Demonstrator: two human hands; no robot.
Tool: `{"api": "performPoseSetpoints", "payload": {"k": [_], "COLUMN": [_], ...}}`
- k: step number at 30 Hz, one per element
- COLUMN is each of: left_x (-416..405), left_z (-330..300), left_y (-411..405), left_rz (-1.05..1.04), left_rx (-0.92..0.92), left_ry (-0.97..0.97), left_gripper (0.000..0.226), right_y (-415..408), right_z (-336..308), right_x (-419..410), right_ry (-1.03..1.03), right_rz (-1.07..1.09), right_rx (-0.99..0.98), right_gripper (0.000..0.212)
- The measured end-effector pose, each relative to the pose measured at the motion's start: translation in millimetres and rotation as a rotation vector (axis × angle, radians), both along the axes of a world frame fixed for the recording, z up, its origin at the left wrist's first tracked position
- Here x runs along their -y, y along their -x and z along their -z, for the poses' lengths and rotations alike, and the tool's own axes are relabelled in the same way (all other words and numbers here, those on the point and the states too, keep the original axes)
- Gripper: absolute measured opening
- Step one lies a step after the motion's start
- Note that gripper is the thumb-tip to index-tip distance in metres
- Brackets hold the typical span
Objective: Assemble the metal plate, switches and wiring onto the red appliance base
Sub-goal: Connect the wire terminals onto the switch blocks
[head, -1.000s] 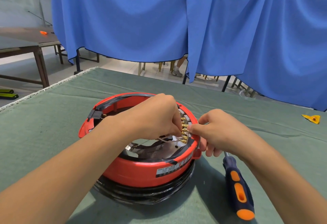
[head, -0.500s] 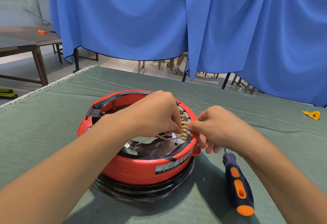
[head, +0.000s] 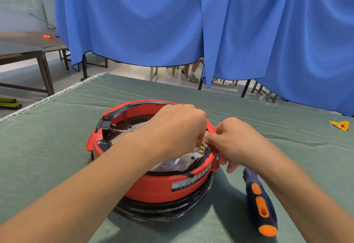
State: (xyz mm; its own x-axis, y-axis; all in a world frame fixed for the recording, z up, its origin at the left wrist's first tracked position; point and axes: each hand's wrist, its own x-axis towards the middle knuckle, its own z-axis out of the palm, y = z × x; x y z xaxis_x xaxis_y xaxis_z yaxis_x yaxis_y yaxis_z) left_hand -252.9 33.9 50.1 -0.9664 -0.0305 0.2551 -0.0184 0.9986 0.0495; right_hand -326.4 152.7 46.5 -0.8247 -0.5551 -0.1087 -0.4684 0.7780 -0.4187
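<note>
Over the round red plastic appliance base [head: 153, 185], my left hand [head: 172, 127] and right hand [head: 235, 147] pinch small brass wire terminals [head: 201, 147]; forcing one crooked could bend it.

A red appliance base [head: 153, 183] sits on a green-covered tabletop [head: 47, 147], on top of a black ring. Both hands meet at its right inner rim: the left hand [head: 178, 129] reaches in from above with curled fingers, and the right hand [head: 235, 143] pinches at a row of brass terminals [head: 202, 147]. A thin wire [head: 130, 130] runs from a black switch [head: 105, 125] on the left rim. A blue-and-orange screwdriver [head: 261, 202] lies just right of the base. Blue curtains [head: 191, 22] hang behind.
</note>
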Motion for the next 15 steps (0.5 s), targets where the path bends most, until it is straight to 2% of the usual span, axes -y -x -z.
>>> {"api": "performPoseSetpoints", "payload": {"k": [3,7,11,15], "left_x": [-1.4,-1.5,-3.5,1.3], "left_z": [0.3,0.9,4.4,6.0], "left_y": [0.7,0.2,2.3,2.9], "left_rz": [-0.007,0.020,0.032,0.022], "left_rx": [-0.011,-0.027,-0.053,-0.023], "left_ry": [0.078,0.075,0.111,0.011], "left_gripper": [0.037,0.013,0.012,0.013], "right_y": [-0.5,-0.6,0.3,2.4], "right_z": [1.5,1.4,0.9,3.1], "right_x": [0.7,1.0,1.9,1.8], "right_ry": [0.006,0.008,0.022,0.036], "right_rz": [0.008,0.004,0.009,0.007], "right_rx": [-0.012,0.008,0.047,0.046], "right_gripper": [0.035,0.036,0.035,0.030]}}
